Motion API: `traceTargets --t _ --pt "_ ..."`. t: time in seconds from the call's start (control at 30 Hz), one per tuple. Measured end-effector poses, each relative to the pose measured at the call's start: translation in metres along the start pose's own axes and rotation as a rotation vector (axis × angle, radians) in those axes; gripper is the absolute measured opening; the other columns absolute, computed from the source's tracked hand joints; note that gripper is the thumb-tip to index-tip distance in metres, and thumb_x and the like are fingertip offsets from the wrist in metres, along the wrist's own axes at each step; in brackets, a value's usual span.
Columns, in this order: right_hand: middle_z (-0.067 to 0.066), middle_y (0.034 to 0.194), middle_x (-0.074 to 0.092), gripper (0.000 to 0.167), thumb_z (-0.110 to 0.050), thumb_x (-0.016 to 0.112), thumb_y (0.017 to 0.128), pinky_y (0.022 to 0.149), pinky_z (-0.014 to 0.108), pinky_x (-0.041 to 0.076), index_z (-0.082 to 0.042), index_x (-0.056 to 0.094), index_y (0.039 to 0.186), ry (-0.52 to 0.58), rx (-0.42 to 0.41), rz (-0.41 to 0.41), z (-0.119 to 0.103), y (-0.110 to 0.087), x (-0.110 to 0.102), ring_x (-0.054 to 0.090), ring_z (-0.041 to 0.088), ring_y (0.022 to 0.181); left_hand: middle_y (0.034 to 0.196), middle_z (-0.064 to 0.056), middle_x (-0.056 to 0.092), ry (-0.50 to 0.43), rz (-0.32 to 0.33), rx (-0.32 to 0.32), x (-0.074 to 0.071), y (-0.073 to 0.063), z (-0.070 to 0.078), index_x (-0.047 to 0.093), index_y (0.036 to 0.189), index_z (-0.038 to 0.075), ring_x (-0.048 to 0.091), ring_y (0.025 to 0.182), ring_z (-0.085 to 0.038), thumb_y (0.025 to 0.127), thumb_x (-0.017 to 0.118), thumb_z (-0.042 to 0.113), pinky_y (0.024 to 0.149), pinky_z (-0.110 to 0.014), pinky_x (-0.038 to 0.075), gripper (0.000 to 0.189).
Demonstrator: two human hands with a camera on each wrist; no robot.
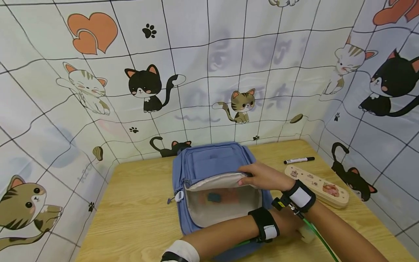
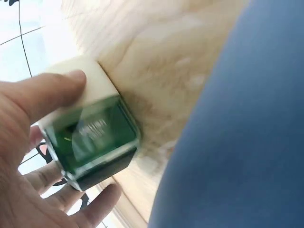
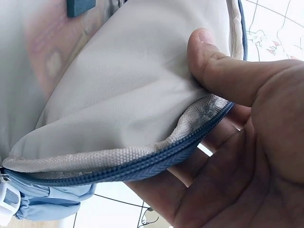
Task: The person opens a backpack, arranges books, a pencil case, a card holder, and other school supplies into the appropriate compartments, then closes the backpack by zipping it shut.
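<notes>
A blue backpack (image 1: pixel 216 160) lies on the table, its main pocket unzipped and its beige lining (image 3: pixel 118 80) showing. My right hand (image 1: pixel 262 176) pinches the zippered edge of the raised flap, thumb on the lining and fingers beneath. Inside the pocket sit a small dark teal block (image 1: pixel 214 197) and a flat pinkish item (image 1: pixel 230 196). Crossing under the right forearm, my left hand (image 1: pixel 288 221) grips a small boxy container (image 2: pixel 95 128), cream on top and clear green below, beside the backpack's right side. Its printed lettering is blurred.
A cream pencil case (image 1: pixel 317 185) with printed pictures lies right of the backpack on the wooden table (image 1: pixel 140 203). Behind it is a black-and-white marker (image 1: pixel 299 160). A cat-print curtain (image 1: pixel 196 62) closes off the back and sides. A green cable (image 1: pixel 319 238) runs along the right forearm.
</notes>
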State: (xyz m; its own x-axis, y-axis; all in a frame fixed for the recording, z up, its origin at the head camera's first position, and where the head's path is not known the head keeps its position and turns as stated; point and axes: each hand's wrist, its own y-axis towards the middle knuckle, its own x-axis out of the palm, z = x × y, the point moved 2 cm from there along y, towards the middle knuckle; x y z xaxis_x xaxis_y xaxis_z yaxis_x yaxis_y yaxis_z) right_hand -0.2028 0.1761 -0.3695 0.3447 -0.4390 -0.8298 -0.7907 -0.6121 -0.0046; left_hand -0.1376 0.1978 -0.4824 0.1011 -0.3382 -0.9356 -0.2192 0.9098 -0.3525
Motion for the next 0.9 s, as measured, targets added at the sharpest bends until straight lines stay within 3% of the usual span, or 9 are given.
traceTargets --t 0.1,0.23,0.33,0.4,0.47,0.6,0.7,0.77,0.9 --pt "-0.009 0.072 0.053 0.006 -0.034 0.058 0.09 0.05 0.02 0.036 -0.028 0.057 0.089 0.0 -0.005 0.005 0.001 0.001 0.002 0.046 0.006 0.056 0.092 0.021 0.057 -0.013 0.0 0.01 0.0 -0.002 0.0 0.052 0.1 0.031 0.052 0.082 0.007 0.089 0.051 0.049 0.075 -0.012 0.039 0.021" --pt "-0.009 0.073 0.053 0.008 -0.036 0.057 0.09 0.05 0.02 0.036 -0.029 0.057 0.09 0.004 -0.01 -0.023 0.005 0.003 0.005 0.045 0.005 0.056 0.109 0.021 0.055 -0.077 0.063 0.073 -0.003 -0.019 0.002 0.048 0.122 0.034 0.05 0.094 0.008 0.085 0.057 0.051 0.083 -0.011 0.038 0.041" --pt "-0.01 0.073 0.054 0.009 -0.037 0.056 0.09 0.052 0.02 0.037 -0.028 0.057 0.092 0.0 -0.018 -0.048 0.006 0.002 0.006 0.046 0.004 0.058 0.123 0.018 0.047 -0.108 0.168 0.151 -0.012 -0.051 0.007 0.037 0.135 0.034 0.044 0.105 0.007 0.081 0.06 0.055 0.087 -0.008 0.035 0.063" --pt "-0.01 0.074 0.055 0.01 -0.036 0.057 0.089 0.053 0.021 0.038 -0.027 0.058 0.094 -0.009 -0.034 -0.048 0.006 0.001 0.004 0.047 0.004 0.059 0.123 0.015 0.045 -0.122 0.262 0.201 -0.022 -0.081 0.01 0.038 0.134 0.032 0.041 0.105 0.005 0.079 0.061 0.057 0.085 -0.005 0.033 0.065" --pt "-0.01 0.074 0.054 0.01 -0.035 0.057 0.089 0.054 0.021 0.039 -0.026 0.059 0.094 -0.013 -0.048 -0.036 0.006 0.0 0.002 0.048 0.004 0.06 0.125 0.011 0.042 -0.143 0.348 0.201 -0.031 -0.117 0.009 0.039 0.132 0.032 0.038 0.107 0.003 0.079 0.061 0.057 0.086 -0.005 0.031 0.063" --pt "-0.009 0.07 0.051 0.007 -0.032 0.056 0.091 0.053 0.02 0.038 -0.025 0.059 0.09 0.011 -0.07 -0.02 0.007 0.0 0.001 0.046 0.003 0.058 0.127 0.008 0.04 -0.255 0.597 0.112 -0.031 -0.187 -0.003 0.042 0.129 0.031 0.037 0.111 0.001 0.08 0.062 0.052 0.089 -0.006 0.032 0.057" --pt "-0.008 0.067 0.048 0.011 -0.034 0.055 0.091 0.05 0.02 0.037 -0.025 0.057 0.085 0.04 -0.062 -0.004 0.009 0.0 0.0 0.044 0.004 0.054 0.126 0.009 0.039 -0.354 0.752 -0.02 -0.013 -0.22 -0.02 0.042 0.128 0.031 0.037 0.111 -0.002 0.081 0.062 0.049 0.087 -0.01 0.037 0.054" --pt "-0.007 0.069 0.052 0.011 -0.035 0.055 0.091 0.05 0.02 0.038 -0.026 0.058 0.087 0.072 -0.049 0.022 0.013 0.001 -0.002 0.046 0.006 0.054 0.127 0.009 0.038 -0.393 0.803 -0.095 0.004 -0.228 -0.033 0.043 0.127 0.03 0.038 0.111 -0.003 0.081 0.062 0.048 0.087 -0.014 0.039 0.053" --pt "-0.004 0.081 0.063 0.014 -0.038 0.055 0.09 0.052 0.023 0.042 -0.029 0.062 0.099 0.12 -0.025 0.067 0.018 0.003 -0.003 0.053 0.012 0.06 0.125 0.01 0.039 -0.406 0.789 -0.219 0.032 -0.224 -0.059 0.045 0.125 0.029 0.039 0.112 -0.005 0.08 0.065 0.047 0.087 -0.02 0.042 0.053"
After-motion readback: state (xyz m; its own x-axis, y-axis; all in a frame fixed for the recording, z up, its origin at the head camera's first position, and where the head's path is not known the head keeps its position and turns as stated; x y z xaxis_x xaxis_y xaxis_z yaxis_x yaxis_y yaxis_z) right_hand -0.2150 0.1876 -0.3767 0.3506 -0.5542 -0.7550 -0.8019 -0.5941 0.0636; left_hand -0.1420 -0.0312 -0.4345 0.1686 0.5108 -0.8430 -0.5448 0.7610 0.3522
